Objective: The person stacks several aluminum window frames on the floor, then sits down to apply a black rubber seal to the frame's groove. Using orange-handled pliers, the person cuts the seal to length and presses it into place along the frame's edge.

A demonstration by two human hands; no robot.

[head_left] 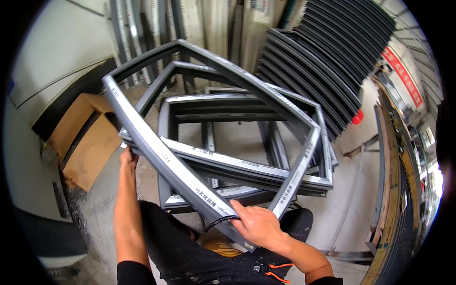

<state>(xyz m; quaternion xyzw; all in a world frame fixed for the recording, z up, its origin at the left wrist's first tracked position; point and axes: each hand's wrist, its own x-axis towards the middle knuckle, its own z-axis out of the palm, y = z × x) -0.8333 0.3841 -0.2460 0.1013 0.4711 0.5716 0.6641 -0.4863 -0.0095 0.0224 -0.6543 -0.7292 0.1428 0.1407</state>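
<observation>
A dark grey metal window frame [164,149], faced with silvery printed film, lies tilted on top of a stack of similar frames. My right hand [259,225] is closed round its near corner, thumb on the upper face. A thin black rubber strip [218,220] runs from under that thumb along the frame's side. Beneath it, another frame [259,167] points a corner to the left, and there my left hand [128,156] grips, its fingers partly hidden behind the profile. More frames [164,118] lie lower down, turned at different angles.
An open cardboard box [88,149] sits on the floor at left. Long profiles [159,28] lean against the back wall. Dark frames [308,76] are stacked high at back right. A long rack [384,175] stands along the right. Orange-handled cutters [275,273] rest at my lap.
</observation>
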